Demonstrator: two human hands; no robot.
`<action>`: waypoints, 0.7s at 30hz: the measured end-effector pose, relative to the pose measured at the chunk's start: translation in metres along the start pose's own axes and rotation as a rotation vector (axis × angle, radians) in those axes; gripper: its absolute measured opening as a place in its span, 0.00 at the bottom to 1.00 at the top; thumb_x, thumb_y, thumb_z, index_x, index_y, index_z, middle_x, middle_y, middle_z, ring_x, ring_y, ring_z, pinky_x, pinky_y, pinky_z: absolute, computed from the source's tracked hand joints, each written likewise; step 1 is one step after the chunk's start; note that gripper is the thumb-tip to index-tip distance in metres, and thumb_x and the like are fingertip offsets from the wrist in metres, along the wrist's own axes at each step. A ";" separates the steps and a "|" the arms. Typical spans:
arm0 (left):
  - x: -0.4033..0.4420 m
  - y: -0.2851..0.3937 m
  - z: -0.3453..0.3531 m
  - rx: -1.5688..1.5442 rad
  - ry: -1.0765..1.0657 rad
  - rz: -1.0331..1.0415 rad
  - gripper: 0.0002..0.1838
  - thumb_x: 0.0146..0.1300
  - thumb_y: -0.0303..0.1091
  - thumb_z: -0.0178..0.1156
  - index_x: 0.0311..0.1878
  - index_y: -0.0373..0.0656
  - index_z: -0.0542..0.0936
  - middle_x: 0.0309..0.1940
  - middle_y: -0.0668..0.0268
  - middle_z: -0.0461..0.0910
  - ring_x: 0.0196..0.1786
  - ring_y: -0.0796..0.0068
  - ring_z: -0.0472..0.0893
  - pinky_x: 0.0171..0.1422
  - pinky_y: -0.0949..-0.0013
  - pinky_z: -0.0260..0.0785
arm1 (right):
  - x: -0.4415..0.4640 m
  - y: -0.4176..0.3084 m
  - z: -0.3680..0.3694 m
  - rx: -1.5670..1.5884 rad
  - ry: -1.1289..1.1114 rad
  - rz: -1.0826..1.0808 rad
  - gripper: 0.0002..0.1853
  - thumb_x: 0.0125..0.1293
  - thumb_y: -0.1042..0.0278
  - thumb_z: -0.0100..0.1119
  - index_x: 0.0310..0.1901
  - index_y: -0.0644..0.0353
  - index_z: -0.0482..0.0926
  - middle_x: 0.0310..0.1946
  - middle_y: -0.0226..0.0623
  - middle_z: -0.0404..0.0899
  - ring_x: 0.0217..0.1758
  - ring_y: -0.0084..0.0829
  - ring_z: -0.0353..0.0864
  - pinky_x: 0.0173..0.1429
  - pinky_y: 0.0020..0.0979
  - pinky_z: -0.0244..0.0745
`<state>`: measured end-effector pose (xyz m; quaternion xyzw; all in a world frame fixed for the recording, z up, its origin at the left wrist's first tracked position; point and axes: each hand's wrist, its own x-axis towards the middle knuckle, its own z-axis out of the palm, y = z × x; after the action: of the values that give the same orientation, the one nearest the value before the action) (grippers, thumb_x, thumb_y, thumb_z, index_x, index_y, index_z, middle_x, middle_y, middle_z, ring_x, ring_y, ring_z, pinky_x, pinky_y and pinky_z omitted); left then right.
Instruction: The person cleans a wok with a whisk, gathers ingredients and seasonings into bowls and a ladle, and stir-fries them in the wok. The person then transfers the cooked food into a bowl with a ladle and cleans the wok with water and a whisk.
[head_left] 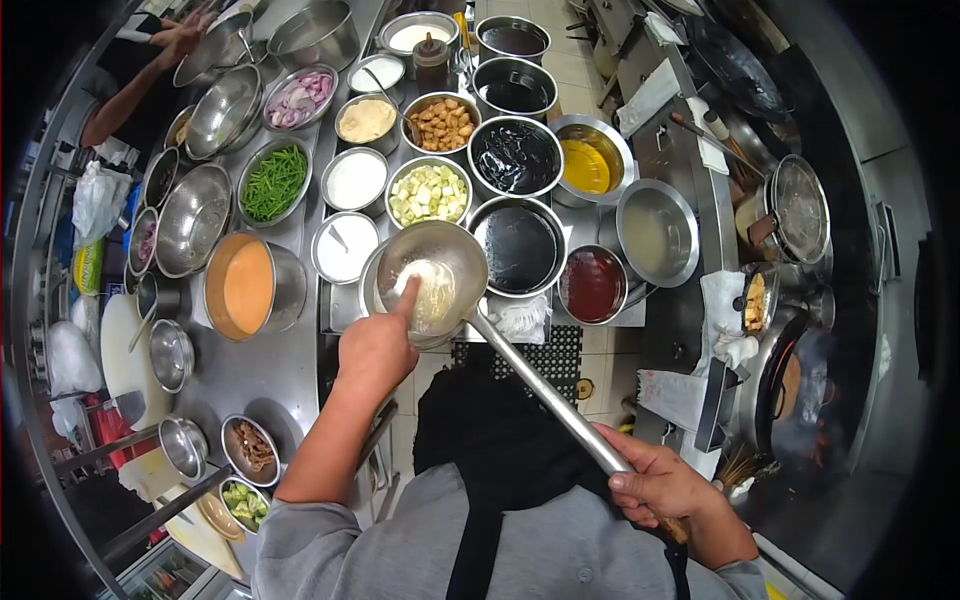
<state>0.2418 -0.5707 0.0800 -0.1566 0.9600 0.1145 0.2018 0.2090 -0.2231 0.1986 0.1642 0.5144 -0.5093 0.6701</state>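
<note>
My right hand [650, 478] is wrapped round the handle of a long metal ladle [540, 382], near its wooden end. The ladle's bowl [462, 262] is over a metal bowl near the front of the rows of containers, with pale liquid and a whitish clump in it. My left hand [380, 350] reaches into the ladle bowl with its index finger stretched out to the clump. The other fingers are curled under, and whether they hold anything is hidden. Close by are a pot of dark liquid [518, 248] and a bowl of white powder [345, 248].
Chopped green beans [273, 184], an orange sauce [248, 285] and steel bowls are on the left. A red sauce [592, 285], yellow liquid [586, 168] and the stove with a smoking wok [790, 385] are on the right. Another person's arm [130, 100] is at upper left.
</note>
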 end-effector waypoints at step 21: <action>-0.058 0.351 -0.003 0.093 -0.019 0.835 0.41 0.47 0.36 0.66 0.69 0.54 0.66 0.21 0.56 0.79 0.27 0.55 0.81 0.35 0.56 0.73 | -0.152 0.257 -0.153 0.762 -0.119 -0.625 0.36 0.72 0.71 0.49 0.76 0.39 0.44 0.22 0.29 0.61 0.15 0.15 0.56 0.14 0.19 0.54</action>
<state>0.1694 -0.2323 0.1617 0.2563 0.9433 0.1443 0.1537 0.3554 0.0784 0.1873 0.2059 0.2771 -0.8462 0.4060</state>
